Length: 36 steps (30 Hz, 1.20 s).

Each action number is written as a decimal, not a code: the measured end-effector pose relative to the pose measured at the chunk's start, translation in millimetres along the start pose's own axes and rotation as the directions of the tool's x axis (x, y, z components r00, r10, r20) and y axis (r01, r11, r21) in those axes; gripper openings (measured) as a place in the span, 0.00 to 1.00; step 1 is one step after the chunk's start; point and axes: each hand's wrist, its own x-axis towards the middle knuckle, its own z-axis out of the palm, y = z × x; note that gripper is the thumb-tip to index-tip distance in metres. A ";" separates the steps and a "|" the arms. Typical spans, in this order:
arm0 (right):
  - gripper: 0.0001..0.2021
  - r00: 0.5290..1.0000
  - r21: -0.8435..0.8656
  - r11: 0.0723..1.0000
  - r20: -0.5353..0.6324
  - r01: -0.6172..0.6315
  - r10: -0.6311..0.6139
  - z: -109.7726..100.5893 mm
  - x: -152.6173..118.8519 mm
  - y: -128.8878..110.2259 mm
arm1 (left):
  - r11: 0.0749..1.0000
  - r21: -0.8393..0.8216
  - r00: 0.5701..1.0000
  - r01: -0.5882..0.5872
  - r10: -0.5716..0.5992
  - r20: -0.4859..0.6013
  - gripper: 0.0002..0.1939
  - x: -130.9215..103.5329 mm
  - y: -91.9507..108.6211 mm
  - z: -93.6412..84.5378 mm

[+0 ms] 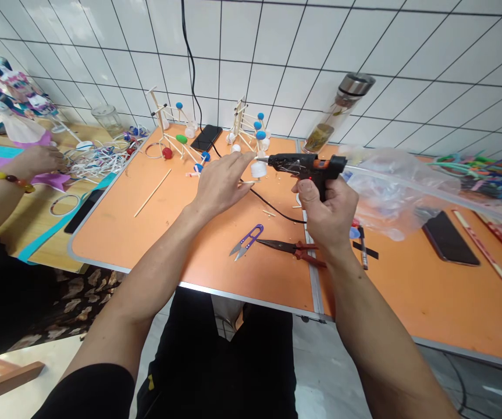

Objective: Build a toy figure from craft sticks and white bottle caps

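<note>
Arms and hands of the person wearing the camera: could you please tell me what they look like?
The left hand and right hand are bare, with no gloves, and no watch or bracelet shows on either wrist. A plain black sleeve ends near the left elbow, leaving that forearm uncovered. The right forearm is uncovered too; no sleeve shows there.

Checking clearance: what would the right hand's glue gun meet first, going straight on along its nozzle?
The glue gun would probably meet the left hand first, at its fingertips; depth is unclear, though.
</note>
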 end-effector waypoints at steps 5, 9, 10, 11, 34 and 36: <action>0.21 1.000 -0.016 1.000 0.001 -0.009 0.009 -0.4 -0.4 0.5 | 1.000 -0.012 1.000 -0.002 0.002 -0.010 0.31 -0.4 -0.3 0.4; 0.23 1.000 -0.014 1.000 0.001 -0.019 0.019 -0.5 -0.8 0.9 | 1.000 -0.022 1.000 -0.002 0.002 -0.011 0.30 -0.4 -0.6 0.6; 0.24 1.000 -0.011 1.000 0.000 -0.023 0.023 -0.5 -0.8 0.9 | 1.000 -0.022 1.000 -0.002 0.002 -0.009 0.29 -0.3 -0.6 0.6; 0.24 1.000 -0.009 1.000 0.000 -0.026 0.026 -0.6 -0.8 0.9 | 1.000 -0.022 1.000 -0.002 0.002 -0.009 0.29 -0.2 -0.7 0.6; 0.26 1.000 -0.017 1.000 -0.015 0.002 -0.002 0.1 0.4 0.9 | 1.000 -0.029 1.000 -0.002 0.002 -0.010 0.31 -0.1 -0.9 1.5; 0.26 1.000 -0.008 1.000 -0.019 -0.003 0.003 0.4 0.3 0.6 | 1.000 -0.023 1.000 -0.003 0.003 -0.006 0.31 0.0 -0.9 1.2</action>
